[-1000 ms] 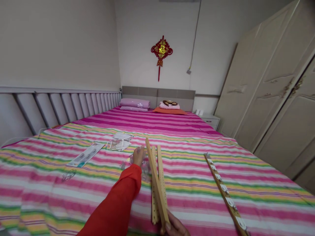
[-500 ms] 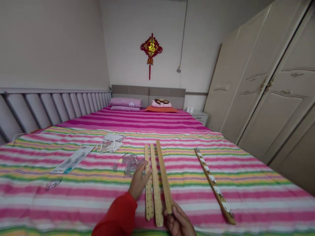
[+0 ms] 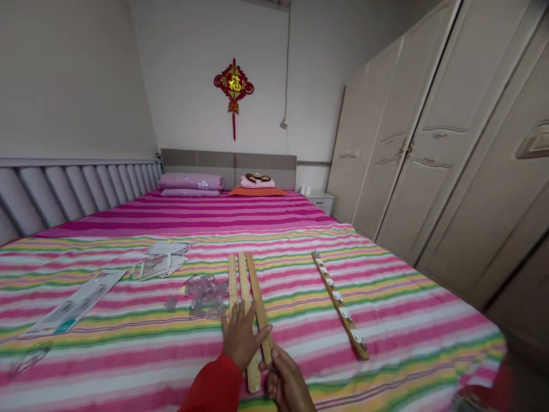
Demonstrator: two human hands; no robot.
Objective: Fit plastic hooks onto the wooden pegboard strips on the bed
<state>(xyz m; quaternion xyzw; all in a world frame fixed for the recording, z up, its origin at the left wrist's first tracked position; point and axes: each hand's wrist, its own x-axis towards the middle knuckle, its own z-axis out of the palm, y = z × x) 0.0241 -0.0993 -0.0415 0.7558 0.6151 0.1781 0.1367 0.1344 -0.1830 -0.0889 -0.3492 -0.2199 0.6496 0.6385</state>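
The right hand (image 3: 286,379), palm turned inward, pinches the near end of a long, flat, tan wooden strip (image 3: 258,297) between thumb and fingers. Just beside it, the left hand (image 3: 242,337), coming out of a bright red fabric sleeve (image 3: 217,386), is spread and clenched on nothing, lying palm down across the strips, its thumb reaching over the held one. Under that hand runs a pale wooden strip dotted with small holes (image 3: 254,379), in the middle of the three; to its left is a narrower pale perforated strip (image 3: 232,283), its near end hidden by the hand. All three lie lengthwise on a bedspread striped in pink, white, green and yellow (image 3: 171,360). Out to the left are thin wire-like loops (image 3: 30,357), and beyond them a long, flat, clear-and-white package (image 3: 79,303). To the right, well apart, rests a brown wooden bar bearing a row of white round pieces (image 3: 338,300). Left of the strips sits a pile of small clear plastic pieces (image 3: 206,294); farther off lies crumpled white-and-clear packaging (image 3: 160,260). At the far end, folded lilac bedding (image 3: 191,182) rests before a grey padded headboard (image 3: 266,166).
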